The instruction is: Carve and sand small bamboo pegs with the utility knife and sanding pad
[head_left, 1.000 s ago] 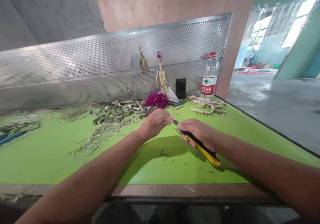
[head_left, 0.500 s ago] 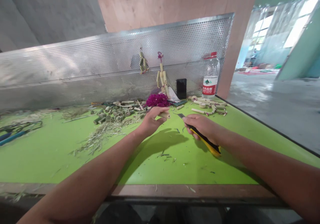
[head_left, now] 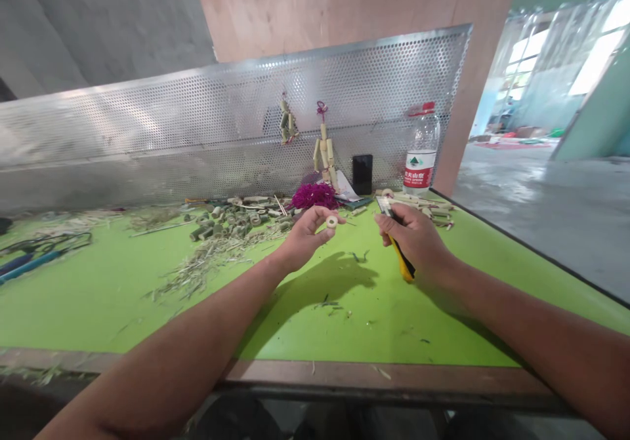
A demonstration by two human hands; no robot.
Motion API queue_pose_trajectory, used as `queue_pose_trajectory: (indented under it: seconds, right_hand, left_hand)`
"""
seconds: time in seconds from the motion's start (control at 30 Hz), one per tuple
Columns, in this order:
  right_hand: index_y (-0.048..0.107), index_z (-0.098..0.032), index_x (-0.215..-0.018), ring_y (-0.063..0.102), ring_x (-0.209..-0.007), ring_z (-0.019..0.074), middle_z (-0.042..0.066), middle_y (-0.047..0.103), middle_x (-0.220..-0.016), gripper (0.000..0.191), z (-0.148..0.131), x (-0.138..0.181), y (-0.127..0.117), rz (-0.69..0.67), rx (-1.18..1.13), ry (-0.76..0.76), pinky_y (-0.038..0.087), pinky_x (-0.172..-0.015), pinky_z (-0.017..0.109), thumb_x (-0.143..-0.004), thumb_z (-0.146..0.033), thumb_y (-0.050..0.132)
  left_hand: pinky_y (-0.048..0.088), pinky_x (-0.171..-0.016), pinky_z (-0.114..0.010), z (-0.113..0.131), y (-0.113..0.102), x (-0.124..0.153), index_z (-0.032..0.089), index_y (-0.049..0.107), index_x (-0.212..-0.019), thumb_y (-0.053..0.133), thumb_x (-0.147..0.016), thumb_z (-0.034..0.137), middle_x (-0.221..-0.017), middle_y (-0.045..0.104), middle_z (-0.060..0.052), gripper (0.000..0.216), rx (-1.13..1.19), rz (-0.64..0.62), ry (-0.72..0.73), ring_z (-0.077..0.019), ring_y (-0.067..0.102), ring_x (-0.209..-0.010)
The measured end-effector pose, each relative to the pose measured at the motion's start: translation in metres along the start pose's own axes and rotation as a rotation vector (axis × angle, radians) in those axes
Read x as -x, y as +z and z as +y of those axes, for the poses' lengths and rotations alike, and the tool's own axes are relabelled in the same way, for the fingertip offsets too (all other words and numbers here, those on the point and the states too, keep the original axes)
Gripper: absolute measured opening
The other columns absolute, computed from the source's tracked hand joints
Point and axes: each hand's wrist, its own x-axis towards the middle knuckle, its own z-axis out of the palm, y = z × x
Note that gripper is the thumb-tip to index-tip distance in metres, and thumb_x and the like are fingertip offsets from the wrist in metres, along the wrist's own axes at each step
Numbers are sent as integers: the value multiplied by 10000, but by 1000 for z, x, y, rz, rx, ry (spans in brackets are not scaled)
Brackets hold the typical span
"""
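Both hands are raised, left hand (head_left: pixel 304 242) pinching a bamboo ring (head_left: pixel 332 221), right hand (head_left: pixel 411 235) clamping a yellow utility knife (head_left: pixel 403 261).

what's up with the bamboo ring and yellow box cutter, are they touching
Apart. The head view shows the bamboo ring pinched in the left hand, the yellow box cutter in the right hand, a gap between them.

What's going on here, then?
A person at a bright green table is pinching a small pale bamboo ring in their left hand. Their right hand grips a yellow-and-black utility knife, blade out, near the ring but not touching it. Green bamboo offcuts and dry shavings lie further left.
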Motion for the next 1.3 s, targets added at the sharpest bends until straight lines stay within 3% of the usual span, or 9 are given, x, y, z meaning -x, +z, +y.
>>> queue_pose_trajectory:
  seconds: [0.23, 0.4, 0.53, 0.63, 0.83, 0.93, 1.07, 1.23, 1.3]
  right_hand:
    - [521, -205, -753, 536, -532, 113, -29, 532, -630, 315, 12, -3, -1, -40, -107, 45, 472, -555, 263, -853, -494, 597]
    - [526, -199, -760, 543, -518, 109, -34, 547, -638, 325, 10, -15, -3, -44, -165, 94, 465, -536, 257, -837, -501, 616]
    - [526, -200, -808, 562, -530, 107, -35, 566, -670, 332, 14, -26, -8, 115, -220, 125, 472, -533, 247, -827, -518, 621]
    - [535, -199, -848, 593, -577, 118, -28, 582, -698, 328, 28, -19, -8, 163, -204, 164, 499, -570, 255, -803, -503, 651]
    - [517, -195, -869, 565, -532, 110, -53, 567, -630, 337, 41, -7, -8, 138, -300, 265, 480, -543, 247, -735, -424, 727]
    - [513, -197, -864, 503, -464, 83, -74, 543, -600, 344, 23, -13, -5, -9, -404, 263, 431, -480, 224, -721, -412, 740]
    - [547, -188, -1015, 478, -406, 76, -58, 604, -658, 455, -2, -15, 12, -271, -437, 246, 376, -421, 224, -692, -415, 771]
    - [565, -183, -948, 487, -422, 99, -79, 542, -508, 394, -4, -5, 30, -280, -360, 155, 383, -459, 228, -718, -450, 742]
    - [540, -191, -967, 473, -416, 101, -87, 528, -500, 401, -2, -3, 29, -313, -294, 159, 380, -461, 229, -739, -470, 717]
  left_hand:
    - [473, -690, -252, -13, -4, -10, 203, 547, -1200, 619, -870, 265, -987, 675, -49, 343, 445, 209, -166, -120, 595, -791]
    - [544, -732, -235, -5, -7, -11, 159, 553, -1003, 635, -869, 201, -888, 671, -39, 162, 664, 319, -233, -85, 634, -737]
    - [566, -746, -242, 8, -5, -21, 162, 540, -1007, 665, -852, 178, -884, 688, -45, 200, 648, 292, -232, -93, 665, -741]
    - [564, -753, -234, 14, 0, -32, 148, 524, -890, 729, -795, 163, -893, 695, -56, 227, 639, 276, -225, -113, 685, -787]
    - [413, -475, -154, -1, 10, -30, 159, 502, -801, 821, -701, 324, -637, 588, 31, 373, 637, 114, -167, -47, 508, -499]
    - [440, -531, -169, -13, 13, -23, 165, 498, -800, 861, -640, 311, -610, 559, 49, 423, 644, 116, -170, -62, 532, -536]
    - [453, -582, -196, -19, 17, -17, 160, 538, -847, 865, -629, 347, -663, 576, 37, 435, 627, 94, -166, -69, 546, -565]
    - [493, -731, -287, -15, 15, -12, 136, 648, -932, 747, -763, 406, -862, 663, -66, 334, 203, -329, -151, -145, 616, -752]
    - [484, -793, -312, -15, 12, -13, 145, 669, -943, 671, -826, 401, -914, 671, -77, 282, -20, -352, -78, -170, 611, -827]
